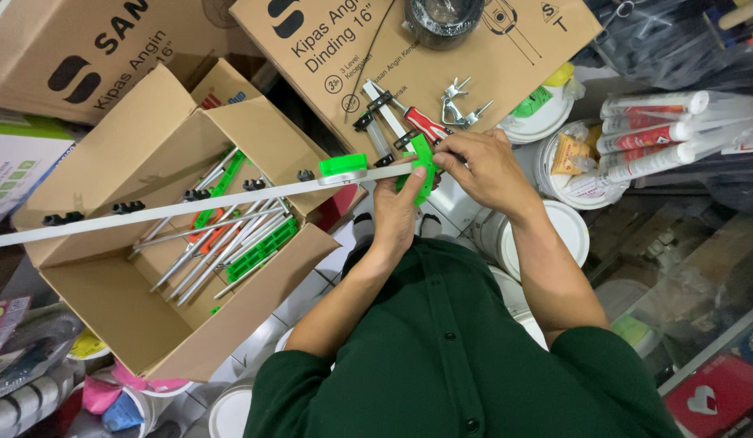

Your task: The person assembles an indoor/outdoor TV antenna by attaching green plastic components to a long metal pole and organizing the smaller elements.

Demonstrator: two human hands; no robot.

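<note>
Your left hand (395, 212) grasps the long white rail (190, 204), which runs leftward over the open box (109, 300). Your right hand (484, 166), the nearer one, pinches the green clip (423, 166) at the rail's right end.

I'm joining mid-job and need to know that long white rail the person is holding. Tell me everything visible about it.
The long white rail is a thin, flat strip, metal by its look, lying nearly level from the left edge across the open cardboard box. Small black clips sit along its top edge, with a green cap-like piece near the right end. The left hand grips that end; the right hand works a green plastic fitting there.
</note>
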